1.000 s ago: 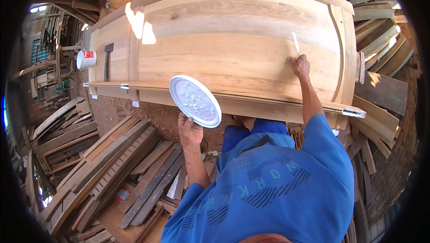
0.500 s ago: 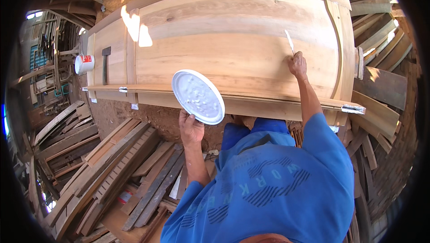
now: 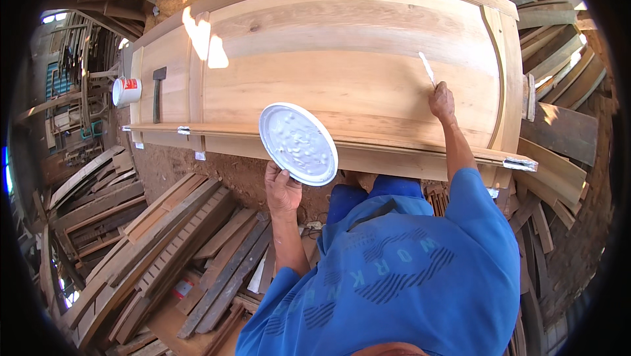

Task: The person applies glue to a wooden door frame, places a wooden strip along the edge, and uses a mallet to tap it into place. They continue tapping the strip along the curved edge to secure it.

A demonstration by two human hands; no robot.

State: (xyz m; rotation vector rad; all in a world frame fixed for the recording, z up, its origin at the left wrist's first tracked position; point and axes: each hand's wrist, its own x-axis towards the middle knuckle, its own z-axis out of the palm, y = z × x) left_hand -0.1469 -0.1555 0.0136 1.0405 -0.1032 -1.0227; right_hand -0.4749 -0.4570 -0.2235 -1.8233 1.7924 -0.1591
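My left hand grips the lower rim of a round white lid, tilted, with lumpy white paste spread over its face. The lid is raised by the near edge of a long wooden door. In my right hand is a slim putty knife, its whitish blade pointing away from me. That hand is over the right half of the door's panel; whether the blade touches the wood I cannot tell. A long wooden strip runs along the door's near side.
On the door's left end lies a hammer with a dark head. A white bucket with a red label stands past that end. Stacked planks fill the floor at lower left, and more boards lean at the right.
The lid in my left hand has shifted slightly to the right. My right hand with the putty knife has drawn a little nearer to me and rightward.
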